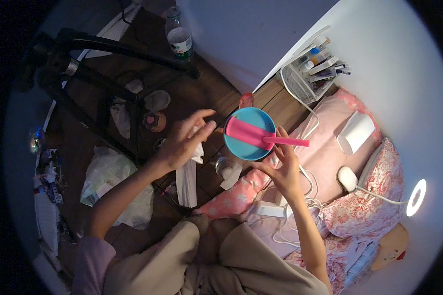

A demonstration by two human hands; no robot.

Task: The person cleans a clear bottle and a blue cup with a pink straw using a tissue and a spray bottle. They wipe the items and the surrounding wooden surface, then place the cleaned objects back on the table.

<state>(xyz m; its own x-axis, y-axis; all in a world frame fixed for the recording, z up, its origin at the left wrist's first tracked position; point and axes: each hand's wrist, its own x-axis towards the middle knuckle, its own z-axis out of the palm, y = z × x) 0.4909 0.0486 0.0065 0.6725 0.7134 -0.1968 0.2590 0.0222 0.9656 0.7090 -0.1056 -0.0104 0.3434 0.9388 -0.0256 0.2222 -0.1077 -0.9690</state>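
Note:
A round light-blue bowl (240, 151) is in front of me, with a pink plastic scraper-like tool (245, 132) lying across it. The tool's handle juts past the rim to the right. My right hand (286, 167) holds the bowl by its right side, thumb at the lower rim and fingers partly hidden behind the bowl and handle. To the left, my left hand (186, 142) is raised, fingers pointing towards the bowl but apart from it. A crumpled white tissue (198, 153) shows between its thumb and fingers.
A black tripod-like stand (96, 77) and a plastic bag (122, 188) are at left. A bottle (179, 38) stands at the back. A clear basket (302, 81), paper roll (356, 132), ring lamp (416, 198) and white cables (310, 184) lie right. A glass jar (221, 166) sits below the bowl.

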